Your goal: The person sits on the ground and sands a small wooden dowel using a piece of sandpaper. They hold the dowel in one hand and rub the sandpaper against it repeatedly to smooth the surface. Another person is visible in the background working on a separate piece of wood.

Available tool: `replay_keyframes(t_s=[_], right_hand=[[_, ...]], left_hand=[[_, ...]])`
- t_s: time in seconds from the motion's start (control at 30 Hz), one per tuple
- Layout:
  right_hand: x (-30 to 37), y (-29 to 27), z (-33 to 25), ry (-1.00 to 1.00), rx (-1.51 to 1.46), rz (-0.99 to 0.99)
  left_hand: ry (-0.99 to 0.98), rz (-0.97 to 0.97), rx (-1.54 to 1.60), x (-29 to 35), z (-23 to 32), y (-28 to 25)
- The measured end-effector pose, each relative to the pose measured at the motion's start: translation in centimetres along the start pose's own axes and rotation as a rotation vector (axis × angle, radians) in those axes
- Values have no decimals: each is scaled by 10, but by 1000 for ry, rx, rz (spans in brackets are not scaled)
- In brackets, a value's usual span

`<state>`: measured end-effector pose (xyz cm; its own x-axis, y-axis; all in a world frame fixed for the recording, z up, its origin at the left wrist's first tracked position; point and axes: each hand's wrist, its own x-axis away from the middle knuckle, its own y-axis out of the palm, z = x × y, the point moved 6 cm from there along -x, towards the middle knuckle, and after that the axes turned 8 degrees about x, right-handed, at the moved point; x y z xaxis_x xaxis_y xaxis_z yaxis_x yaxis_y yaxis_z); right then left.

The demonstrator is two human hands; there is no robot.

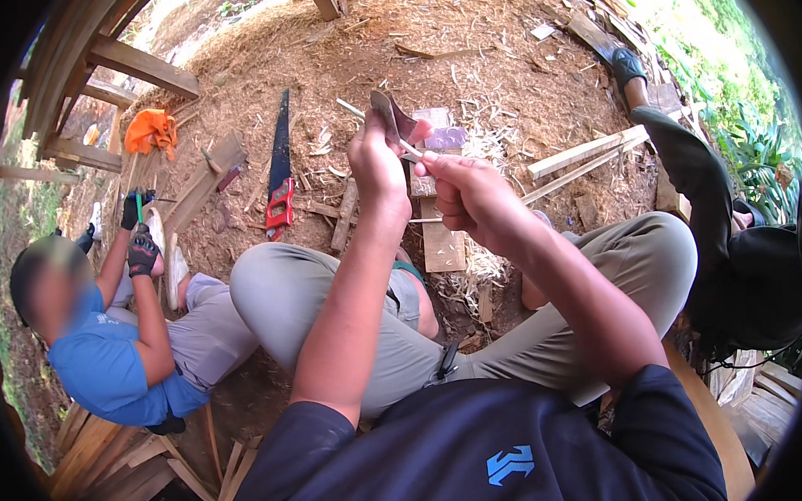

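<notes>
While the left hand [375, 162] is wrapped tight round a knife [393, 116] held blade-up, the right hand [470, 194] pinches a thin stick [407, 148] against it, above the knees. Handsaw [279, 166] lies on the sawdust nearby.

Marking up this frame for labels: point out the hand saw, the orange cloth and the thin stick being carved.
hand saw [280, 157], head view, middle of the dark blade
orange cloth [150, 130], head view, centre of the crumpled fabric
thin stick [352, 108], head view, pale end beyond the left hand
</notes>
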<state>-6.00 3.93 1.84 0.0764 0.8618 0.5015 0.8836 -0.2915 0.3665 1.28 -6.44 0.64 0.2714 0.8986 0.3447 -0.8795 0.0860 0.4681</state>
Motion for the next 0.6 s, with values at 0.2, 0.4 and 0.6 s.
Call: replay_keyframes(t_s=[0.2,0.4,0.6], right_hand=[[7,6,3,191,-362,-156],[-2,-17,0,-735,834,431],[18,11,-20,-841,1449,558]], left_hand=[[48,-33,-27,7,-2,5],[-46,-115,-56,13,-29,14],[14,-72,0,-1,-4,1]])
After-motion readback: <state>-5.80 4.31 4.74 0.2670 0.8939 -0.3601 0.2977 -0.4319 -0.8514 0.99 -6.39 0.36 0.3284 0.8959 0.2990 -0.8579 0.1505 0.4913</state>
